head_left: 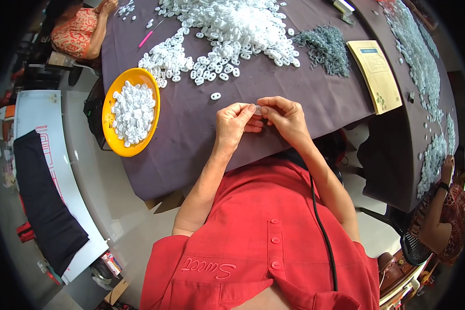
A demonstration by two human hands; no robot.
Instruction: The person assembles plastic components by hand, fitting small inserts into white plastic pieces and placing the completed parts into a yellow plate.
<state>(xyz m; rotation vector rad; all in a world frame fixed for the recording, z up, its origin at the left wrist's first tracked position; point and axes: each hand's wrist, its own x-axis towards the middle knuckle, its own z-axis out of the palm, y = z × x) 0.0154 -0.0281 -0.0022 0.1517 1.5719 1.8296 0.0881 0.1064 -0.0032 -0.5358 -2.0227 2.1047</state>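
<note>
Both hands, left hand (234, 125) and right hand (285, 117), pinching small white plastic piece (258, 109), purple cloth (191, 129)

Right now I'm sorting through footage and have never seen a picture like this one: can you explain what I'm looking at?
This is one view from a camera worn on a person's head, looking down; the wide lens bends straight edges. The left hand and right hand meet over a table with a dark purple cloth, pinching a small white plastic piece between the fingertips. On the cloth lie a big heap of white pieces, a yellow bowl holding more, a pile of grey parts, a pink pen and a yellow booklet. Other people sit at the far-left corner and the right edge.
</note>
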